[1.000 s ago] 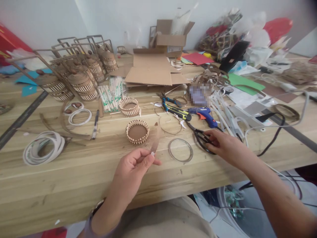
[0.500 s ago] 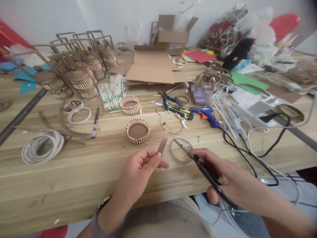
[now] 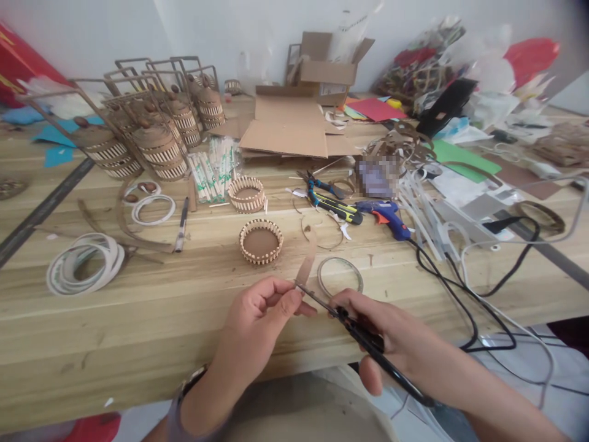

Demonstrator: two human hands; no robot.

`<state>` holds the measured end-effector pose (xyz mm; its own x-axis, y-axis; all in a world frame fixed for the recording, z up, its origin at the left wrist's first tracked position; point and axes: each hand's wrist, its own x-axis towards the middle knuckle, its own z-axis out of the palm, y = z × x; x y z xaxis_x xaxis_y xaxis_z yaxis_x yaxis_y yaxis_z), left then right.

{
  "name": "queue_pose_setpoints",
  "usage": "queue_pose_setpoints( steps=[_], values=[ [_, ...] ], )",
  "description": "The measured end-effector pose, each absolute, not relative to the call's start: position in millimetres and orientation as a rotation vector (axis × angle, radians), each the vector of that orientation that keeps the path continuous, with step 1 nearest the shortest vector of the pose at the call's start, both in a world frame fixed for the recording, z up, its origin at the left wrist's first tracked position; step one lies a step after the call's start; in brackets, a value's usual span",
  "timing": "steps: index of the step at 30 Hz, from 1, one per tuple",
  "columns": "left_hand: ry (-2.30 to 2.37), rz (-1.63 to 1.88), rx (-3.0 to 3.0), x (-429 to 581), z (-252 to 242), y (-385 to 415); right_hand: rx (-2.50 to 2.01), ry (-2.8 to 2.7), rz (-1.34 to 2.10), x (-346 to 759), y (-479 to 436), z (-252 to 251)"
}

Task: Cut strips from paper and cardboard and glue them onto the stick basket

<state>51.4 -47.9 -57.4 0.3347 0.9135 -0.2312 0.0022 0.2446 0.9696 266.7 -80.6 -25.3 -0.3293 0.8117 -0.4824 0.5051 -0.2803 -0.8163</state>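
1. Head view: the left hand (image 3: 257, 313) is over the near edge of the wooden table (image 3: 138, 319). Its thumb and forefinger pinch the lower end of a narrow brown cardboard strip (image 3: 307, 258), which stands up, tilted a little to the right.
2. The right hand (image 3: 391, 337) is just beside it, to the right, at the same near edge. It is closed around the handles of black scissors (image 3: 361, 331). The blades point left and their tip touches the strip just above the left fingers.
3. A thin ring (image 3: 340, 276) lies flat on the table behind the two hands.
4. A small round basket (image 3: 261, 241) with a brown bottom stands behind the strip, towards the middle of the table.
5. A blue glue gun (image 3: 386, 215) lies further right, and its black cable runs to the right part of the near edge.
6. White tape rolls (image 3: 85, 264) lie near the left edge.
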Motion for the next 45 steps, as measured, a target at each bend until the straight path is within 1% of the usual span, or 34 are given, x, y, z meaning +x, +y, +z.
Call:
queue_pose_setpoints(
  steps=[10,21,25,28,37,39,43,45],
  values=[
    [1.025,0.739,1.173,49.1,-51.6,-50.6,-1.476,-1.714,1.68,259.0,-75.4,-31.7],
    [0.998,0.722,1.143,49.5,-51.0,-49.1,-1.511,-1.735,1.608,252.3,-78.6,-33.9],
    [1.07,0.715,1.239,46.5,-52.5,-50.1,-1.558,-1.788,1.445,254.8,-78.8,-33.4],
    [1.14,0.664,1.323,44.8,-51.6,-52.5,-1.458,-1.81,1.303,253.3,-78.6,-32.4],
    [1.059,0.554,1.29,40.8,-49.3,-60.1,-1.367,-1.418,1.391,219.6,-71.2,-54.4],
    [1.088,0.628,1.23,38.8,-50.7,-60.0,-1.364,-1.356,1.404,214.8,-68.6,-54.6],
    [1.148,0.925,1.031,39.9,-56.7,-59.4,-1.441,-1.263,1.36,208.2,-65.7,-51.0],
    [1.114,0.96,0.931,43.3,-60.3,-60.0,-1.43,-1.216,1.357,204.7,-66.0,-51.5]
  ],
)
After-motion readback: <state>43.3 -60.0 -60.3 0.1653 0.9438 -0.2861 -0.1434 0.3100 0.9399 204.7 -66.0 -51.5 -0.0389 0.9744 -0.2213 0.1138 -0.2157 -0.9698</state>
